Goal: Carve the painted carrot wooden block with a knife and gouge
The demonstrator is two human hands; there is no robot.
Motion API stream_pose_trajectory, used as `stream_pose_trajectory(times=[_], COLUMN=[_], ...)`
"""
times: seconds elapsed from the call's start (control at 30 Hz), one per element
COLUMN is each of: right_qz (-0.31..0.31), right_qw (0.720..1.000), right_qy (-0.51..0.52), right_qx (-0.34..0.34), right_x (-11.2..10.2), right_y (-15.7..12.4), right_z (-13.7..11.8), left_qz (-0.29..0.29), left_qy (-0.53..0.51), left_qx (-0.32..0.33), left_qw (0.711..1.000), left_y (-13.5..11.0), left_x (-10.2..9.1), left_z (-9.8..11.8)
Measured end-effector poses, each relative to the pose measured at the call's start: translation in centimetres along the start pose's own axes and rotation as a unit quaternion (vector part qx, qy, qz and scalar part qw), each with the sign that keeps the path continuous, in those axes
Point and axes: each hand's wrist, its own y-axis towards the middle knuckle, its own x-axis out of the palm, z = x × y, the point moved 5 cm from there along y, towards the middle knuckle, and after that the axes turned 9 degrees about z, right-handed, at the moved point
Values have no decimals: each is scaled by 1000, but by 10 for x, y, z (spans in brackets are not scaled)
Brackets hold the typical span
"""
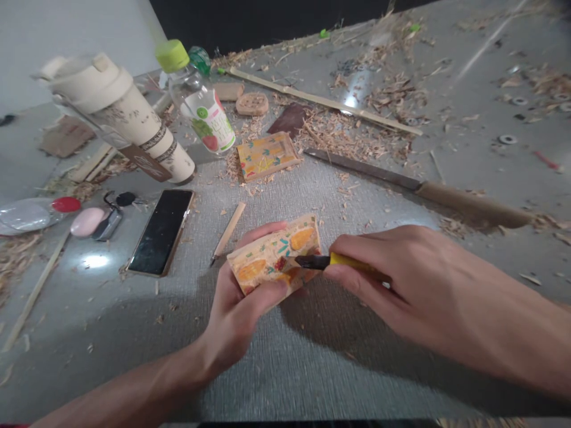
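My left hand [243, 300] is closed around a small wooden block [273, 255] painted with orange, red and teal shapes, held just above the grey mat. My right hand [392, 270] grips a yellow-bodied marker [332, 261] whose dark tip touches the block's painted face near its right end. A second painted block [267, 156] lies flat farther back on the mat. A short pencil [228, 233] lies just left of my left hand.
A phone [161, 230] lies face up at the left, near keys [116, 205] and a pink oval thing [87, 221]. A beige tumbler [129, 122] and a green-capped bottle [200, 101] stand behind. A long knife [419, 189], a wooden strip [325, 102] and wood shavings [339, 134] cover the back.
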Motion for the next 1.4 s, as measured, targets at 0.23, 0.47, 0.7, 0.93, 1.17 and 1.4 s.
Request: stream_pose_trajectory(times=[0.23, 0.47, 0.7, 0.93, 1.17, 1.4], right_qz=[43, 124, 160, 105, 63, 75], right_qw=[998, 984, 966, 986, 992, 988], right_qy=[-44, -117, -174, -88, -49, -92], right_qx=[-10, -50, -105, -95, -100, -95], right_x=[3, 7, 1, -5, -2, -2], right_y=[-1, -6, -7, -4, -1, -3], right_z=[1, -5, -8, 0, -3, -2], left_qz=[32, 46, 24, 6, -2, 0], left_qy=[-5, 3, -24, -35, -16, -18], left_qx=[-14, -14, -5, 18, 8, 8], left_qw=[999, 999, 999, 999, 1000, 1000], left_y=[-5, -4, 1, 1, -1, -2], left_x=[2, 0, -2, -2, -1, 0], left_z=[-3, -3, -2, -2, -2, -3])
